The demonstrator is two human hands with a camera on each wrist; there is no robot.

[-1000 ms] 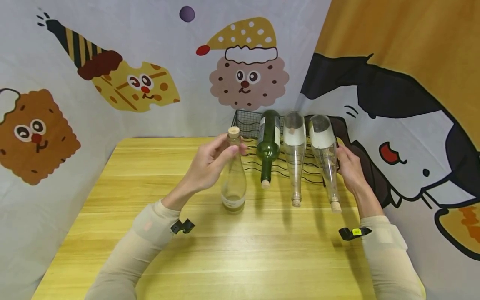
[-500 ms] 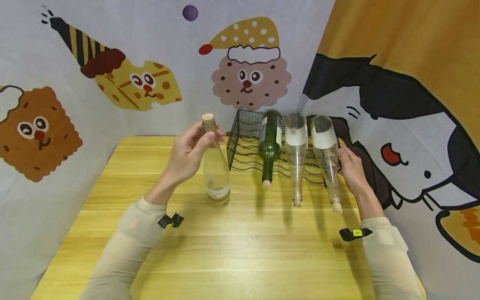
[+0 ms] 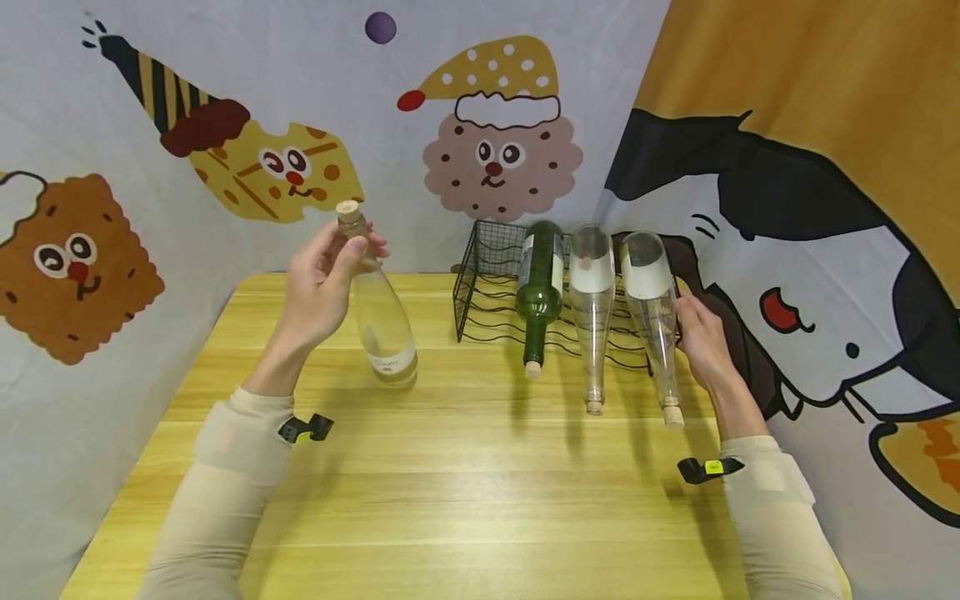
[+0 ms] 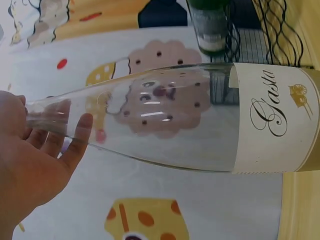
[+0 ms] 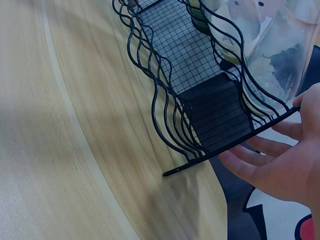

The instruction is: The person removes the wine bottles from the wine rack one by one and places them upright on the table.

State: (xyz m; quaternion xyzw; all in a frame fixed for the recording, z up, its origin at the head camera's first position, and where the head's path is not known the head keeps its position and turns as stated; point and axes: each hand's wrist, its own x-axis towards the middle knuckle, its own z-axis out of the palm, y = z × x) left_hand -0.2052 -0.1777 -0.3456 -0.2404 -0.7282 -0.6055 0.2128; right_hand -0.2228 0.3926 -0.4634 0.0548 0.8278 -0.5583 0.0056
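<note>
My left hand (image 3: pixel 322 279) grips a clear glass bottle (image 3: pixel 384 321) by its neck, thumb on the near side. A cork stopper (image 3: pixel 347 210) tops it, and the bottle leans with its base to the right. In the left wrist view the label (image 4: pixel 275 117) reads "Gasta" or similar; the base is cut off. Whether the base touches the table cannot be told. My right hand (image 3: pixel 701 333) holds the right end of a black wire bottle rack (image 5: pixel 215 155), fingers against its outer side. On the rack lie a green bottle (image 3: pixel 538 292) and two clear bottles (image 3: pixel 592 292) (image 3: pixel 651 287), corked necks toward me.
The rack stands at the back right of the wooden table (image 3: pixel 465 500), near a printed cloth backdrop (image 3: pixel 300 50). Its left end (image 3: pixel 491 304) shows bare wavy wires. The corked necks stick out past its front.
My left hand has carried the clear bottle leftward and away from the rack, tilting it more and uncovering the rack's left end. My right hand stays at the rack.
</note>
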